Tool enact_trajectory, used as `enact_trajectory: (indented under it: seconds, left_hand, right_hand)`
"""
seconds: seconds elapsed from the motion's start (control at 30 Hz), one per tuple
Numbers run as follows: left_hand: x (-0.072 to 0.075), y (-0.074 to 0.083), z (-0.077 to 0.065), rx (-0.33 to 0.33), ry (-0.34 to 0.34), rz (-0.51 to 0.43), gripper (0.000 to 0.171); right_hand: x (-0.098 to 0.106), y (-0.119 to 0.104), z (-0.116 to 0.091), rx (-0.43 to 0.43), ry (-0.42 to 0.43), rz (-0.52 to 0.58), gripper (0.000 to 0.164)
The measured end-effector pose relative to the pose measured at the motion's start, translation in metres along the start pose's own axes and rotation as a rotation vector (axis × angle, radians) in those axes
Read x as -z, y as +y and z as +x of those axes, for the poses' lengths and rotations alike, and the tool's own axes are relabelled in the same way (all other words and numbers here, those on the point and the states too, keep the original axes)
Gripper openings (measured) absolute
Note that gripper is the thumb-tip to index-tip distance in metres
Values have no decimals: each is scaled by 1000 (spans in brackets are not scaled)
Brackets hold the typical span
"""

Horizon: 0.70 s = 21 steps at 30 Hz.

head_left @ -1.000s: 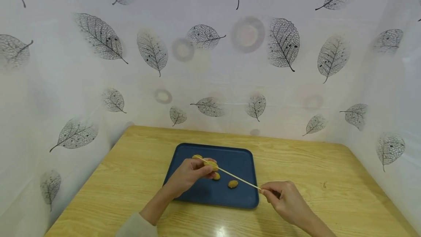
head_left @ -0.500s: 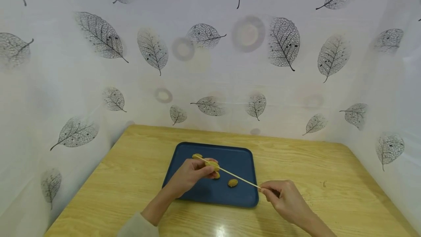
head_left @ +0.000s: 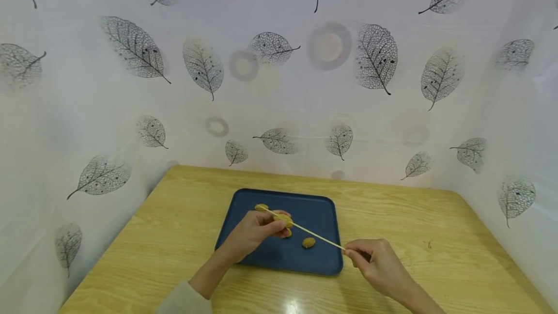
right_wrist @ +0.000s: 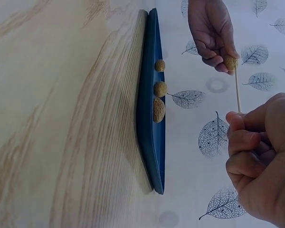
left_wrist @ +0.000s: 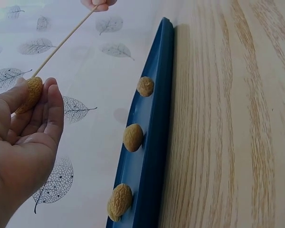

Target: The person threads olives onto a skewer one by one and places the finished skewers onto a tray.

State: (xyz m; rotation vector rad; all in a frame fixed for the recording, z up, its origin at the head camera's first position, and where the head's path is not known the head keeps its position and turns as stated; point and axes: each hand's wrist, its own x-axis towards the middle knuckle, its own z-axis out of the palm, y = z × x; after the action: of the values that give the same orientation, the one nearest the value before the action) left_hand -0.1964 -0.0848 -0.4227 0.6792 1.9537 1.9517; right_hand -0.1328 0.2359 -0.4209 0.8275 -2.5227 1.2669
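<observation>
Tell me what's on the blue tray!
At least three wrinkled, fruit-like pieces lie on the blue tray. In the head view, the left hand hides part of it.

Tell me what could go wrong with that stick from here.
The thin, pale wooden stick runs right by the left hand, so a slip might prick it. A long bare stretch lies between the left hand and the right hand, so hard pushing could bend or snap it. The wrinkled, yellow-brown oval piece is held above the rectangular blue tray; a loosened grip might drop it.
</observation>
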Motion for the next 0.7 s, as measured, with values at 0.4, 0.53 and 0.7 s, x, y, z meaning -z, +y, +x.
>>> enact_trajectory:
  seconds: [0.4, 0.53, 0.7]
  left_hand:
    - [-2, -2, 3, 10, -6, -29, 30]
    - [-3, -2, 4, 11, -8, -23, 29]
    - [-4, -3, 4, 9, -8, -2, 28]
  right_hand:
    - [-2, 1, -1, -29, -10, 25, 12]
    - [-3, 1, -1, -30, -16, 37, 12]
    - [-3, 1, 0, -41, -25, 36, 12]
